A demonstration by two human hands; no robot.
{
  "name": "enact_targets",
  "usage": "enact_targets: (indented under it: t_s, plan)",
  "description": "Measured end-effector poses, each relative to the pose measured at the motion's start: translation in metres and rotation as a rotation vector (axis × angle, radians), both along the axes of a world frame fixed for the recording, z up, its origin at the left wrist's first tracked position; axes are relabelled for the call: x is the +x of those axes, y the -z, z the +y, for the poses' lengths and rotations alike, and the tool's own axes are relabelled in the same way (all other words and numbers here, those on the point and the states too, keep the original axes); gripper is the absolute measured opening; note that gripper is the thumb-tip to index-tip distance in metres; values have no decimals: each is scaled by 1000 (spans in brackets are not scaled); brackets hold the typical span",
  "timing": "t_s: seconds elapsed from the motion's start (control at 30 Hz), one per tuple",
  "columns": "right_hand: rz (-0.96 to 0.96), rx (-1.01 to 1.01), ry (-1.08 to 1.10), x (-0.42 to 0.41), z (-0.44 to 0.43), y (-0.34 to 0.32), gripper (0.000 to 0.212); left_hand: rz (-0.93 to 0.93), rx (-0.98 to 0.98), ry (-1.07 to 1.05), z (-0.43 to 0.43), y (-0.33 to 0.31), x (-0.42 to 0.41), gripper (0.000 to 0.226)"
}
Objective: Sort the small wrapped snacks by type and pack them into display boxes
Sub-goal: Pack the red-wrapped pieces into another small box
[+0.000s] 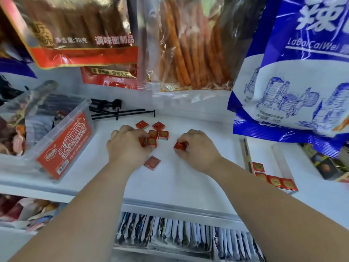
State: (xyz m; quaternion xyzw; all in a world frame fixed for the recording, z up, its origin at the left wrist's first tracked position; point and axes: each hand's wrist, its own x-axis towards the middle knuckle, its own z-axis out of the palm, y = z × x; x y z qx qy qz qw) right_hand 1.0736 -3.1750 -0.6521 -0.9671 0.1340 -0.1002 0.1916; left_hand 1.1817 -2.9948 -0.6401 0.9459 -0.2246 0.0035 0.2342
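Note:
Several small red square wrapped snacks (158,130) lie loose on the white shelf (188,171). My left hand (127,144) curls over the near side of the pile and grips a couple of the squares (151,142). My right hand (194,148) pinches a single red square (179,145) just off the shelf, to the right of the pile. One more square (152,163) lies alone below my left wrist. A row of the same squares (272,178) lies in a clear display box (283,157) at the right.
A clear plastic box with a red label (62,146) holds mixed snacks at the left. A black hook rack (117,110) lies behind the pile. Big hanging snack bags (302,69) crowd the top. A dark carton (324,165) sits far right. Packets fill the lower shelf (179,235).

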Motion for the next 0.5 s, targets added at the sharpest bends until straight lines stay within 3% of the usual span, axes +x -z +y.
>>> enact_targets:
  t_s: [0.1, 0.23, 0.37, 0.5]
  plan:
    - [41, 20, -25, -24, -2, -8, 21, -2, -94, 90, -2, -9, -7, 31]
    - [202, 285, 0, -68, -3, -38, 26, 277, -303, 361, -6, -31, -35, 29]
    - [201, 680, 104, -110, 2, -54, 15, 348, -69, 633, -12, -31, -65, 27]
    - [136, 761, 216, -130, 3, -42, 17, 377, 66, 705, -22, -21, -81, 32]
